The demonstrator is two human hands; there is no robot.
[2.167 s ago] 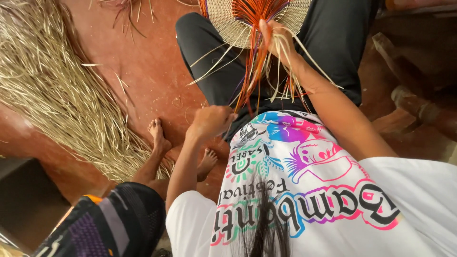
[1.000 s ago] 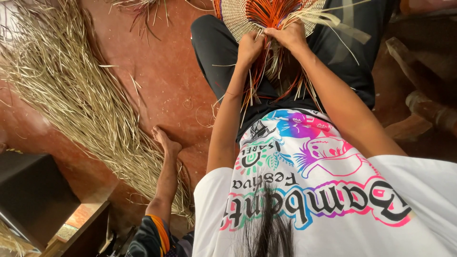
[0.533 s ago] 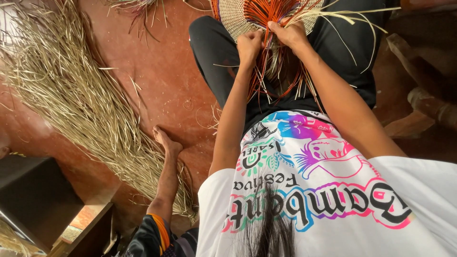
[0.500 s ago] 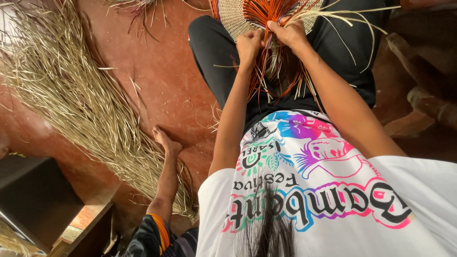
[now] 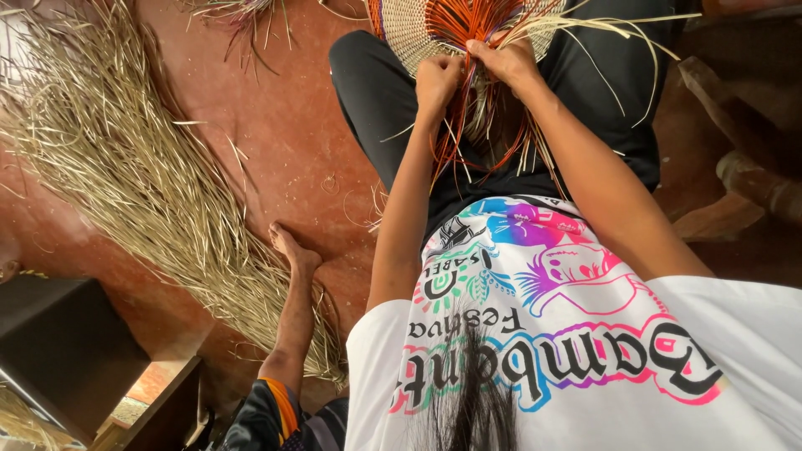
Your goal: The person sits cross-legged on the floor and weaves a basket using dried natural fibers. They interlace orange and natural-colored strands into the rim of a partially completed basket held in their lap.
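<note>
A round woven mat [image 5: 422, 33] of pale straw with orange strands rests on my lap over black trousers. My left hand [image 5: 436, 81] pinches orange and straw strands [image 5: 484, 134] at the mat's near edge. My right hand [image 5: 505, 60] grips strands right beside it, the two hands nearly touching. Loose ends hang down toward my white printed shirt [image 5: 568, 334]. Long pale strands splay out to the right of the mat.
A long heap of dry straw [image 5: 142, 175] lies across the red floor on the left. Another person's bare foot and leg [image 5: 292, 301] reach in beside my left arm. A dark box [image 5: 58, 351] stands at bottom left; wooden furniture [image 5: 735, 167] is on the right.
My left hand rose from my lap up to the mat's edge and joined my right hand on the strands. Over the last half second both hands stay there.
</note>
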